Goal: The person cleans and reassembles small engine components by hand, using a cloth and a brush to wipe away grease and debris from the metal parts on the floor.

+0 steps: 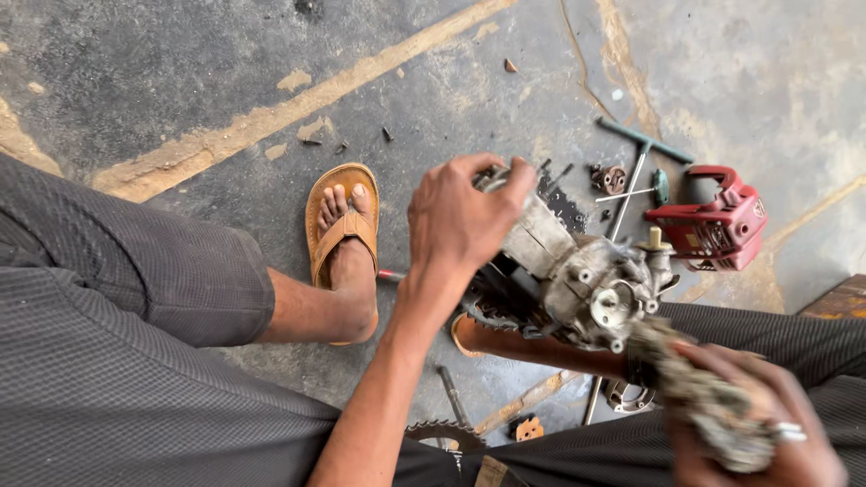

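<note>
Left hand: fingers gripping the top of the engine block — steadying it above the floor
Right hand: fingers clutching a grimy rag, wiping
Progress: block looking stripped, partly cleaned — loose parts, T-handle wrench lying about

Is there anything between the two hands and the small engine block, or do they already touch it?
Nothing visible: the left hand grips the engine block at its top end, and the right hand presses a dirty rag against its lower end.
</note>
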